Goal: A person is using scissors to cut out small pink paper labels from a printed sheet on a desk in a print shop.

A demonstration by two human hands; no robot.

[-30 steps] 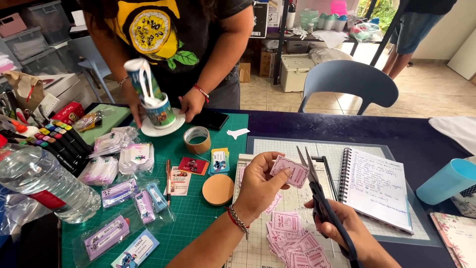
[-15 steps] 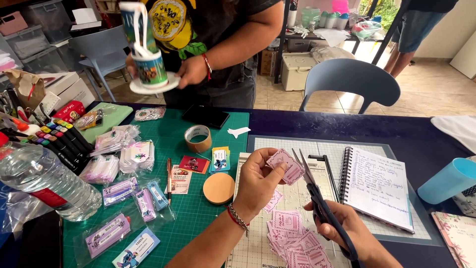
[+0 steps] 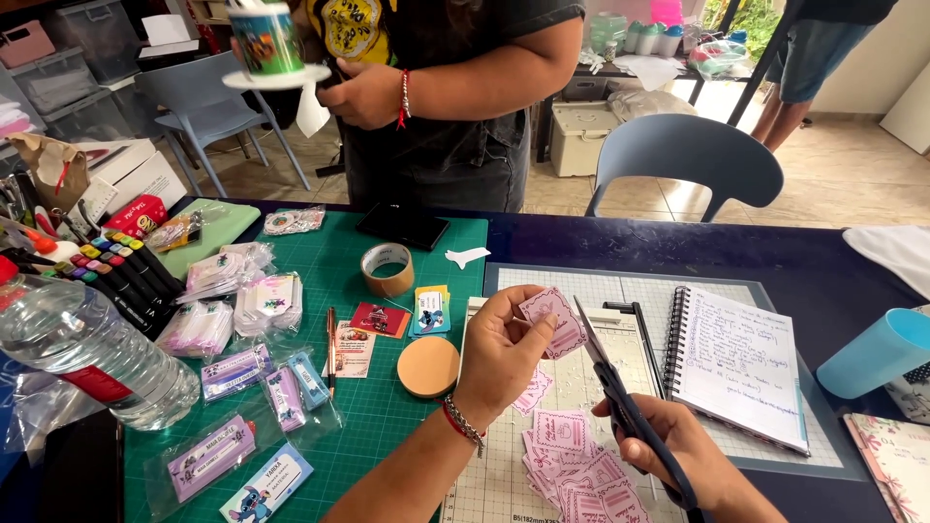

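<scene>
Scissors (image 3: 620, 397) in your right hand (image 3: 683, 455), gripped shut on the handles, blades seemingly open, aim toward 11 o'clock at the pink label (image 3: 554, 323) your left hand (image 3: 504, 353) pinches upright above the pink pile (image 3: 572, 465) for trimming.

Both of your forearms come up from the lower edge of the view and angle toward each other. Your left hand (image 3: 504, 353) is raised in the middle, palm turned partly toward you, wrist bent back a little, with a beaded bracelet and a red cord around it. Its thumb and fingertips (image 3: 542, 324) pinch together at the top right of the hand, the other fingers curled loosely behind. Your right hand (image 3: 678, 450) sits lower and further right, knuckles up, fingers wrapped closed in a grip, the forearm running off the bottom right corner.
</scene>
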